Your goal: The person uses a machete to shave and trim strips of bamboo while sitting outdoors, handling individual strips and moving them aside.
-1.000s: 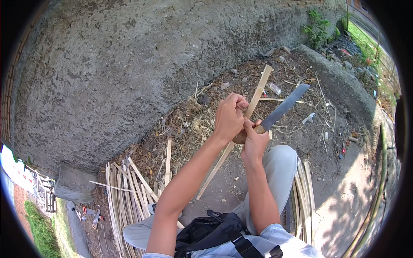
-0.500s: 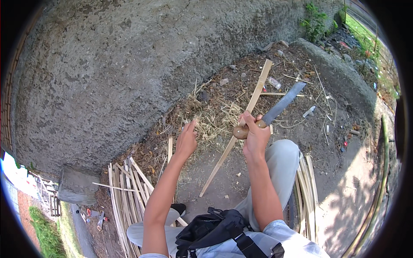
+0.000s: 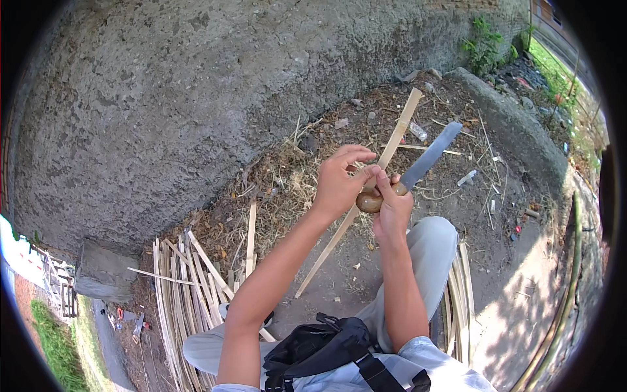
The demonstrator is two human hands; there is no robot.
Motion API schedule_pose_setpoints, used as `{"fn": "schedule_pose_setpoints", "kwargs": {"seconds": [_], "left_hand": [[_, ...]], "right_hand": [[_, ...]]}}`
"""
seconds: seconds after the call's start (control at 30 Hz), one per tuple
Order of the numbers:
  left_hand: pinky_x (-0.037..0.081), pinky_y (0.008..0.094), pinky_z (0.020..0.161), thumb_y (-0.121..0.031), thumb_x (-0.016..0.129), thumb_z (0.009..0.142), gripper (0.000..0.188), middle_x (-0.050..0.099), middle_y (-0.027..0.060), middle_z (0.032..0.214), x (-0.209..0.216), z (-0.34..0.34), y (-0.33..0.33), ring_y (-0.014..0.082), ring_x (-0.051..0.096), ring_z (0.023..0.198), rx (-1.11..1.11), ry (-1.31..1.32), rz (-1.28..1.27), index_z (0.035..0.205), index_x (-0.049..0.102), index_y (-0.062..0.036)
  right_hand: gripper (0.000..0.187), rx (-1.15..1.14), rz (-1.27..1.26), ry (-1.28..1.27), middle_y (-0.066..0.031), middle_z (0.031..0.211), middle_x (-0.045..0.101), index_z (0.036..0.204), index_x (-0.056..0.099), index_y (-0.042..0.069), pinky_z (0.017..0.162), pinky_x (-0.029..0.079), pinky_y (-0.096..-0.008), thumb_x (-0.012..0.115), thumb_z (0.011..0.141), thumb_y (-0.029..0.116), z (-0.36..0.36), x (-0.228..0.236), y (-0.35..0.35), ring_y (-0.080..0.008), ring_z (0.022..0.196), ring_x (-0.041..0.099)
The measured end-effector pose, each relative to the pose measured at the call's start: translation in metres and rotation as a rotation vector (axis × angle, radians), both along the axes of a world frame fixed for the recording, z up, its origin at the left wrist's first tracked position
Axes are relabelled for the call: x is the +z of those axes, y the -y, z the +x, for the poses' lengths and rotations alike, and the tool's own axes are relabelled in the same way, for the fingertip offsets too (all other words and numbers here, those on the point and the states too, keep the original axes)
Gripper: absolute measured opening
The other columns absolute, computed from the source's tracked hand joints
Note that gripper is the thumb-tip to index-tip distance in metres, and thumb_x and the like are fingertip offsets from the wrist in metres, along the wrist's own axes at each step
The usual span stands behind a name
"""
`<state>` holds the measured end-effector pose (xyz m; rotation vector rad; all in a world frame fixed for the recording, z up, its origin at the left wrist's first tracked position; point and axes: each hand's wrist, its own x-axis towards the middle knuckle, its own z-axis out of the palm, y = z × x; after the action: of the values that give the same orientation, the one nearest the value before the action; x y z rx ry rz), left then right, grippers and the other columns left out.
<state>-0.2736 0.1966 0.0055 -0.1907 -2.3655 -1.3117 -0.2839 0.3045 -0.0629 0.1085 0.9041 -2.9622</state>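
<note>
Right grip [image 3: 394, 210] was wrapped round handle of knife [image 3: 431, 155], blade slanting beyond it. Pale strip [image 3: 397, 134] crossed just left of right grip. Left grip [image 3: 337, 188] was at strip, fingers partly spread; could not tell whether thumb pinched anything.

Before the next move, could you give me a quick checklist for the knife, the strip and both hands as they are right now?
1. Right hand closed around the handle of the knife: ok.
2. Blade pointing away from the right knee: ok.
3. Left hand off the blade: ok.
4. Left hand's fingers gripping the pale strip: cannot tell; they are close to it, but contact is unclear.
5. Ground near the blade tip free of litter: not ok; clear plastic lies there.
6. Blade sharp: cannot tell.
</note>
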Motion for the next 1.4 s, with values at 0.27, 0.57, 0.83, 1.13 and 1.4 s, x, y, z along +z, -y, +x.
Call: {"fn": "schedule_pose_setpoints", "kwargs": {"seconds": [0.27, 0.57, 0.83, 1.13, 1.4], "left_hand": [[0.047, 0.0280, 0.068, 0.002, 0.060, 0.084, 0.001, 0.062, 0.0072, 0.087, -0.012, -0.002, 0.002, 0.0126, 0.058, 0.073, 0.084, -0.055, -0.031, 0.084, 0.060, 0.0029], [0.047, 0.0334, 0.066, -0.013, 0.053, 0.095, 0.021, 0.063, 0.0102, 0.073, -0.100, 0.049, 0.091, 0.0215, 0.060, 0.068, 0.422, 0.140, -0.099, 0.082, 0.059, 0.0010], [0.049, 0.0401, 0.080, -0.038, 0.049, 0.097, 0.042, 0.067, 0.0134, 0.098, -0.162, 0.096, 0.124, 0.0323, 0.064, 0.093, 0.735, 0.183, -0.372, 0.113, 0.059, -0.0014], [0.049, 0.0275, 0.070, -0.017, 0.065, 0.089, 0.018, 0.070, 0.0051, 0.081, -0.092, 0.075, 0.041, 0.0106, 0.062, 0.074, 0.138, 0.421, 0.091, 0.096, 0.070, -0.0007], [0.049, 0.0275, 0.066, -0.018, 0.064, 0.090, 0.019, 0.070, 0.0074, 0.080, -0.088, 0.080, 0.040, 0.0117, 0.063, 0.071, 0.180, 0.341, 0.104, 0.097, 0.070, -0.0020]], "right_hand": [[0.029, -0.007, 0.066, -0.048, -0.0022, 0.079, 0.060, 0.087, 0.044, 0.011, 0.064, 0.046, -0.0246, 0.072, 0.084, 0.004, 0.002, 0.001, 0.001, -0.0090, 0.069, 0.057], [0.031, 0.002, 0.137, 0.006, -0.0008, 0.074, 0.057, 0.085, 0.044, 0.012, 0.061, 0.045, -0.0252, 0.075, 0.082, 0.009, 0.000, 0.007, -0.006, -0.0100, 0.065, 0.055], [0.031, 0.032, 0.117, -0.028, 0.0000, 0.071, 0.055, 0.084, 0.045, 0.012, 0.060, 0.044, -0.0251, 0.076, 0.082, 0.009, 0.000, 0.008, -0.002, -0.0103, 0.062, 0.053], [0.026, 0.151, 0.126, -0.091, -0.0035, 0.075, 0.058, 0.085, 0.046, 0.010, 0.059, 0.046, -0.0254, 0.072, 0.084, 0.007, 0.001, 0.009, -0.011, -0.0108, 0.064, 0.056], [0.029, 0.076, 0.633, -0.161, -0.0152, 0.083, 0.069, 0.083, 0.049, 0.004, 0.065, 0.053, -0.0262, 0.077, 0.074, 0.000, 0.011, 0.010, -0.010, -0.0150, 0.075, 0.067]]}}
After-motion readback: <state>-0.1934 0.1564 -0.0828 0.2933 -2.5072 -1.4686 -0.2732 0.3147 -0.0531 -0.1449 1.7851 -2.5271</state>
